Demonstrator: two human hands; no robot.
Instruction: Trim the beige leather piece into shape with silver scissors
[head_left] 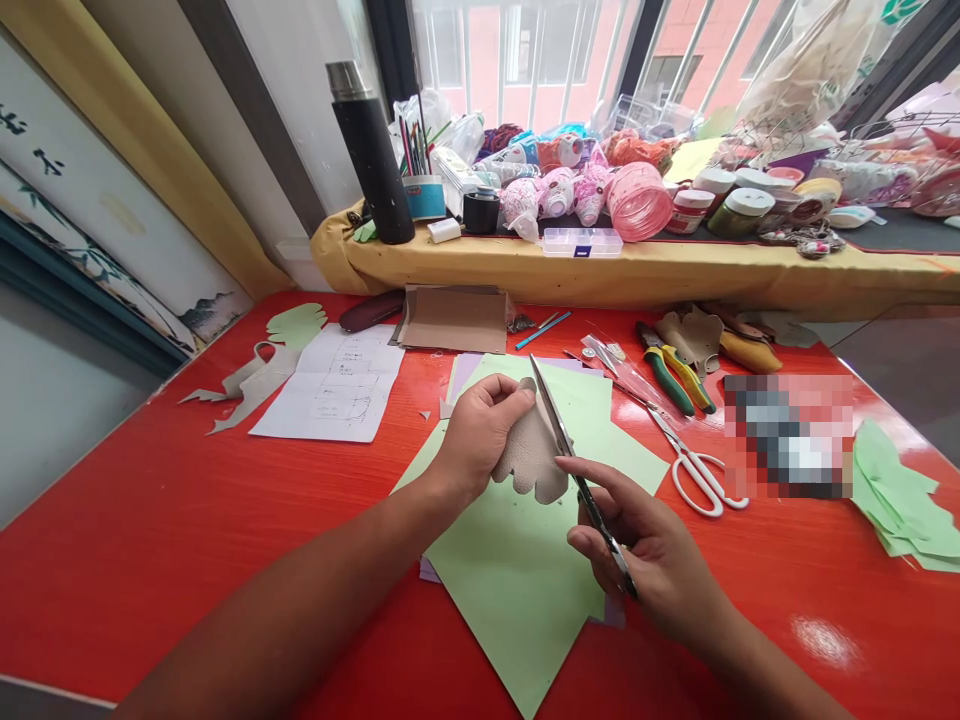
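— Forearms (300,600) reach in from the bottom of the frame, over a red table (150,560). What do we see between them?

— We see a tan scalloped piece (531,452), leather or felt, we can't tell which, held up just above the middle of the frame.

— And the hands?

— Our left hand (480,435) is mostly closed, pinching the top of the piece between thumb and fingers. Our right hand (645,540) is curled around a pair of scissors (581,480), with the blades pointing up along the piece's edge. We can't tell how far apart the blades are.

— What lies under them?

— A large green sheet (517,590) lies on the table, with a lilac sheet (469,370) showing beneath it.

— And to the right?

— We find white-handled scissors (701,475), green-and-yellow pliers (675,380), and green scraps (896,500) near the right edge of the frame.

— To the left?

— We see a sketched paper (334,385) and a stack of cardboard (454,318). Along the top of the frame, a windowsill holds a black flask (373,150), a small plastic box (582,242), and a pink jar (639,200).
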